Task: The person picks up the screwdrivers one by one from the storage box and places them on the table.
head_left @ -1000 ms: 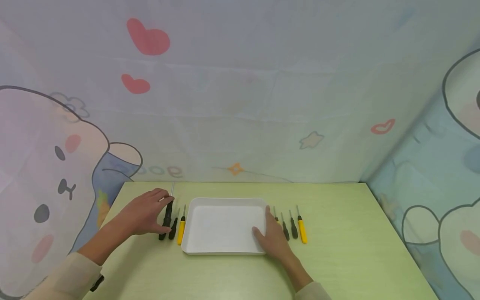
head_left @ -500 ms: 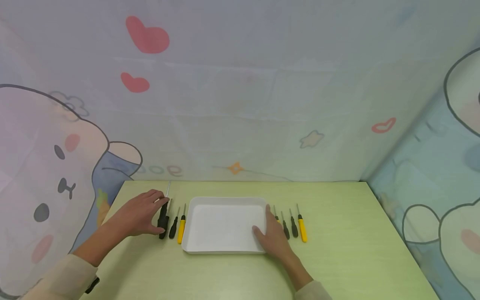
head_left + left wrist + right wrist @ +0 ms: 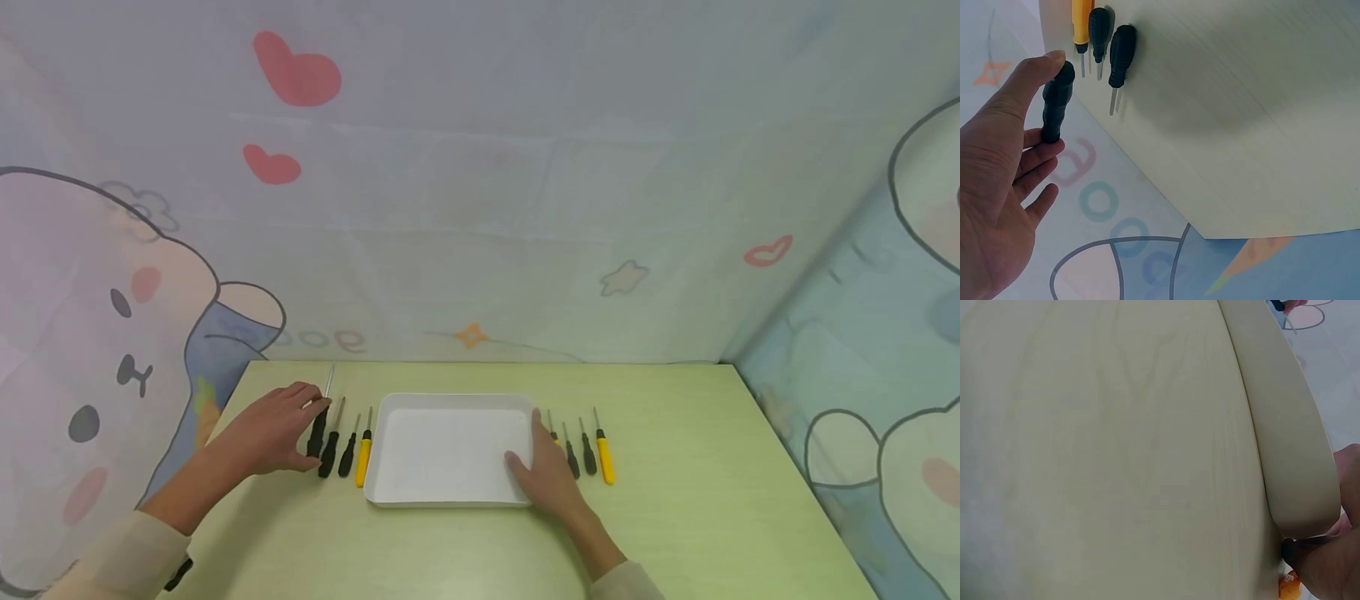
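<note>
My left hand point(image 3: 266, 429) pinches a large black screwdriver point(image 3: 318, 429) by its handle, thumb at the butt and fingers toward the shaft. The left wrist view shows the same black handle point(image 3: 1057, 106) between thumb and fingertips. Just right of it lie a black screwdriver point(image 3: 329, 454), a smaller black one point(image 3: 347, 458) and a yellow-handled one point(image 3: 363, 460). A white rectangular tray point(image 3: 450, 454) sits in the middle. My right hand point(image 3: 553, 479) grips its right edge, thumb over the rim. In the right wrist view the tray's side wall point(image 3: 1294, 450) meets that hand.
Right of the tray lie two dark screwdrivers point(image 3: 588, 458), a yellow-handled one point(image 3: 605, 460) and another yellow one point(image 3: 556, 442) partly hidden by the right hand. The pale green table point(image 3: 712, 500) ends at a printed cloth backdrop point(image 3: 480, 208).
My left hand has moved left with the large black screwdriver, uncovering the black one beside it. The right hand and tray have stayed in place.
</note>
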The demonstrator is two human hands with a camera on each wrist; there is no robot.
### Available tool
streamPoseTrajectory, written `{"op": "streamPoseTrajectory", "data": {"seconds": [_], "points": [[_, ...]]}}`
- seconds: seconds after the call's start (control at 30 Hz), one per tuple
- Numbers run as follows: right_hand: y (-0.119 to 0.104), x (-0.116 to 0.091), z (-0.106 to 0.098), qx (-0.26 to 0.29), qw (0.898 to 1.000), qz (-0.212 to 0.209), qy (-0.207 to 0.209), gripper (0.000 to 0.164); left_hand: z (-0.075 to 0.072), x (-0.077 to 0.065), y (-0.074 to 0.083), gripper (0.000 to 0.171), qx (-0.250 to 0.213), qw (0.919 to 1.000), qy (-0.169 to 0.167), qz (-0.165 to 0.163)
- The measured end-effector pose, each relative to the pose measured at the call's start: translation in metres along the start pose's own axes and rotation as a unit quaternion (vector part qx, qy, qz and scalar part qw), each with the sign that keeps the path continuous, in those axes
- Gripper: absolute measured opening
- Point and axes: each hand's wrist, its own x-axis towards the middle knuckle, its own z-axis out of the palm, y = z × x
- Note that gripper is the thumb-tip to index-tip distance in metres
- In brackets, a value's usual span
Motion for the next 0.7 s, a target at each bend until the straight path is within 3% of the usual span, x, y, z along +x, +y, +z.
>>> {"op": "streamPoseTrajectory", "data": {"seconds": [0.7], "points": [[-0.001, -0.001, -0.001, -0.001, 1.000, 0.000, 0.000, 0.087, 0.025, -0.009, -0.010, 0.081, 0.031, 0.9994, -0.012, 0.009]]}}
